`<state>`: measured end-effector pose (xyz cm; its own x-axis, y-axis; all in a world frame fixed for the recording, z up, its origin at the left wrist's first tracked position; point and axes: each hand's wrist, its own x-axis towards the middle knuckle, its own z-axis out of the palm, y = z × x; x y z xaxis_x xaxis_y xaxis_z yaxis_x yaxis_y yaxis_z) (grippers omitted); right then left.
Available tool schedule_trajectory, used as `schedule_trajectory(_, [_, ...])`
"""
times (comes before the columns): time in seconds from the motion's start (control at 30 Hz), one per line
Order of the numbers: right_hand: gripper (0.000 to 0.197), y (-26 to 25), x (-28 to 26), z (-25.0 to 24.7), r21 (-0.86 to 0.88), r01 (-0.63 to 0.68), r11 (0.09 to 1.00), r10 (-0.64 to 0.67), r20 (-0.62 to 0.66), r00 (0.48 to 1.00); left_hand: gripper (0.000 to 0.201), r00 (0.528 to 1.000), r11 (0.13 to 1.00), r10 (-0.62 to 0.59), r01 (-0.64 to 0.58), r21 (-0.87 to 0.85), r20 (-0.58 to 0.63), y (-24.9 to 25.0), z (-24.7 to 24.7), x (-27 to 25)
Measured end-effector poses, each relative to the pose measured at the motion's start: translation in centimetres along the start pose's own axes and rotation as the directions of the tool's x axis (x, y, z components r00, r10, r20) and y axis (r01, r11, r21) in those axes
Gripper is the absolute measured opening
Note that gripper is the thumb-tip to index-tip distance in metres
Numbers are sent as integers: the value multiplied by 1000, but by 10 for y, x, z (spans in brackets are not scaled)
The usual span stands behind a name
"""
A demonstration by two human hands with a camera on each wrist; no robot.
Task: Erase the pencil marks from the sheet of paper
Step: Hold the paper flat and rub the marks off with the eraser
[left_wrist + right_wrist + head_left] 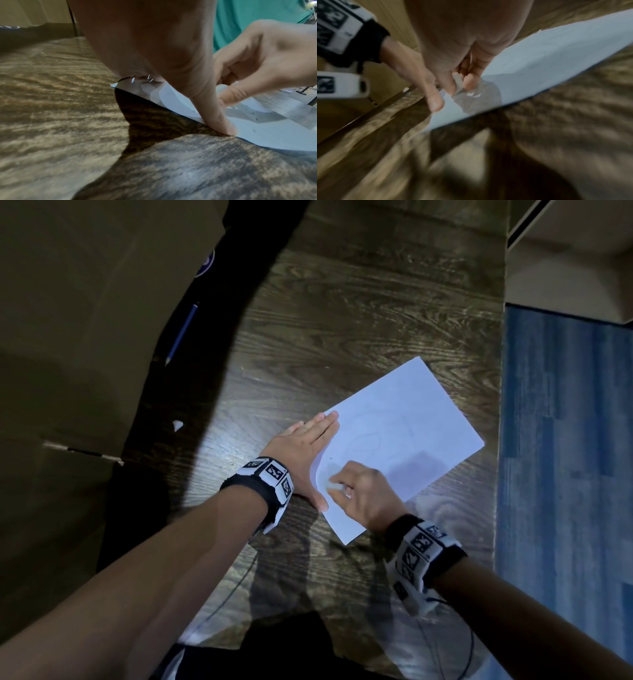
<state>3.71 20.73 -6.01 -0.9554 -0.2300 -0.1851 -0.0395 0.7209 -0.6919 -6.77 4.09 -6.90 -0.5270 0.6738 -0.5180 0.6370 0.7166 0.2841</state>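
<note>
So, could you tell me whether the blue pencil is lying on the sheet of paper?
No, the blue pencil lies apart from the sheet of paper, far off at the shadowed left edge of the wooden table.

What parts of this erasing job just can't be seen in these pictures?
- Eraser: mostly hidden by the right hand pinching it; shape unclear in every view.
- Pencil marks on the sheet of paper: only faint curves in the head view; what they draw is unreadable.
- Left hand fingertips: hidden behind the palm in the left wrist view.
- Right wrist view: motion blur smears the table.
- Small white scrap: too small to identify.
</note>
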Motion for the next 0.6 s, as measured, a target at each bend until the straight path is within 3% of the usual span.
schedule_trajectory(0.07, [11, 3, 21, -11, -43, 29, 999, -28, 26, 999, 155, 1000, 1000, 2, -2, -2, -1, 0, 0, 0])
schedule_trajectory(0.17, [18, 16, 53, -19, -50, -148, 988, 140, -137, 981, 156, 1000, 1000, 0, 0, 3, 6, 0, 1, 1])
schedule_trajectory(0.23, [17, 15, 47, -12, -56, -182, 982, 168, -191, 967, 156, 1000, 1000, -4, 4, 6, 3, 0, 2, 2])
schedule_trajectory(0.37, [6, -5, 8, 2, 4, -6, 1000, 6, -22, 1000, 156, 1000, 1000, 11, -11, 1, -6, -2, 2, 2])
schedule_trajectory(0.43, [12, -4, 17, -7, -22, 21, 1000, -20, 54, 998, 156, 1000, 1000, 13, -13, -10, -10, -2, 2, 2])
schedule_trajectory(0.53, [17, 10, 54, -23, -66, -91, 994, 86, -78, 993, 155, 1000, 1000, 8, -8, -7, -7, -1, 3, 2])
schedule_trajectory(0.6, [16, 16, 62, -24, -39, -209, 977, 198, -198, 960, 155, 1000, 1000, 10, -10, -5, -12, -1, 3, 2])
